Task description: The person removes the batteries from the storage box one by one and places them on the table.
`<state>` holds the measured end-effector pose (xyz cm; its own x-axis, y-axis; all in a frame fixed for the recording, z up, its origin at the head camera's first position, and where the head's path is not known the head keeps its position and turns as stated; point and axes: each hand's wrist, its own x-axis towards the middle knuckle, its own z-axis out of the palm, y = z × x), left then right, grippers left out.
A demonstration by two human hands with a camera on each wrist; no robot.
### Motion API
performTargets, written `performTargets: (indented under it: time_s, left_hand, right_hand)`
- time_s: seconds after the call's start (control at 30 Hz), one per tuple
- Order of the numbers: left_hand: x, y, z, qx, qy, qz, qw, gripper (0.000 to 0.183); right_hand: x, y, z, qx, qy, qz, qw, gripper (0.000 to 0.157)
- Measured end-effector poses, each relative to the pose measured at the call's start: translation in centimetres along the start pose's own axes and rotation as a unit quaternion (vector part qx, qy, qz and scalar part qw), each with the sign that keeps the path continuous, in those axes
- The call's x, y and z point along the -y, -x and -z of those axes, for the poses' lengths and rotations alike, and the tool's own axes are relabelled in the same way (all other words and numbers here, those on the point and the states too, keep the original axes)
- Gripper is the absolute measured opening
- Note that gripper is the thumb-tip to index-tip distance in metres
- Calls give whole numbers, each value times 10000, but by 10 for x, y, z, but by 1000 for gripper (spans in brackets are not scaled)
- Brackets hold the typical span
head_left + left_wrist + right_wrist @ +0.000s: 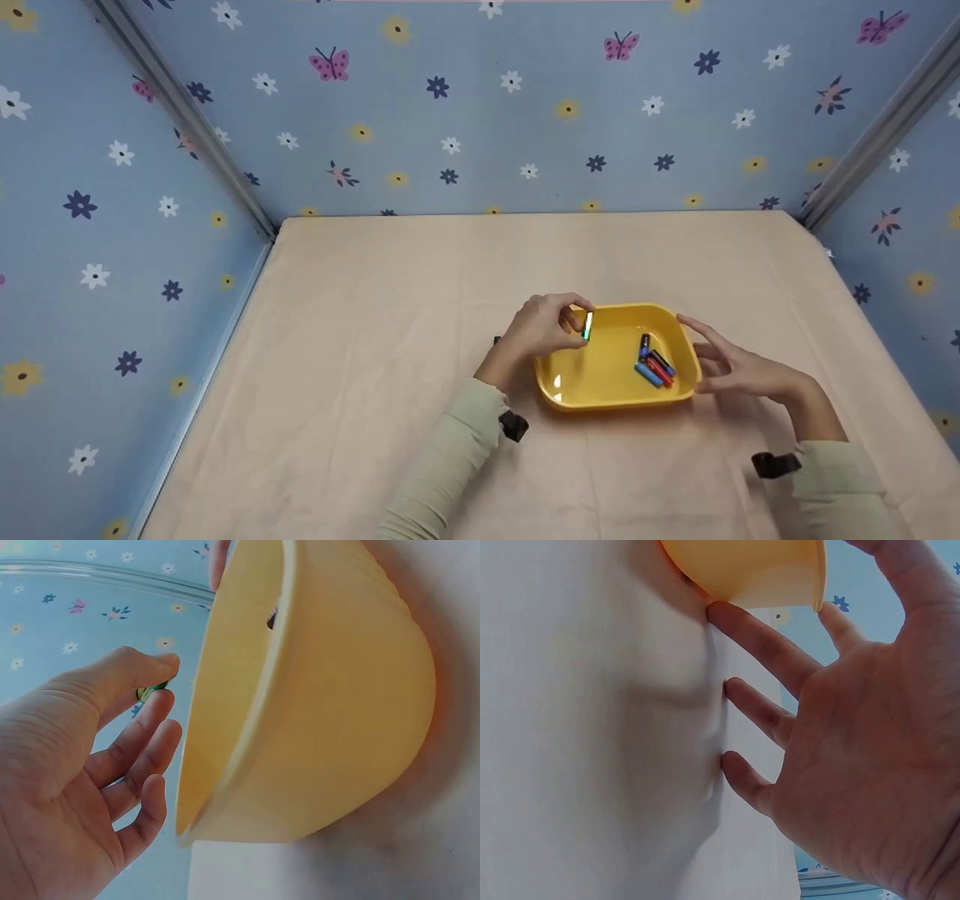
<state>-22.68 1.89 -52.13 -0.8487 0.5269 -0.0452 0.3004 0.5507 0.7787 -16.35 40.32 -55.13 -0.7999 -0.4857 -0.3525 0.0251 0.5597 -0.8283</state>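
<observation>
Between thumb and index finger, my left hand point(534, 330) pinches a small green battery point(588, 326) with a shiny side, above the left part of a yellow plastic tub point(611, 406). In the left wrist view only a bit of the battery point(152, 692) shows between the fingertips. Several batteries point(654, 367), blue, red and dark, lie in a cluster toward the right side of the tub floor. My right hand point(750, 373) is spread at the tub's right end. In the right wrist view its fingertips point(721, 613) touch or nearly touch the tub wall.
The tub stands on a table with a pale beige cloth point(360, 337). Blue panels point(480, 112) printed with flowers and butterflies rise behind and at both sides, with grey posts point(187, 112) at the corners.
</observation>
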Motion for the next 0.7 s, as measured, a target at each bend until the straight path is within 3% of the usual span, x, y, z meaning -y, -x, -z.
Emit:
performTargets:
  time_s: [0.4, 0.7]
  left_hand:
    - [6, 10, 15, -381, 40, -183, 9991, 46]
    - [17, 20, 27, -491, -73, -6, 9988, 46]
  right_hand:
    - [0, 0, 1, -6, 70, 19, 10000, 119]
    - [0, 0, 1, -64, 186, -123, 9997, 119]
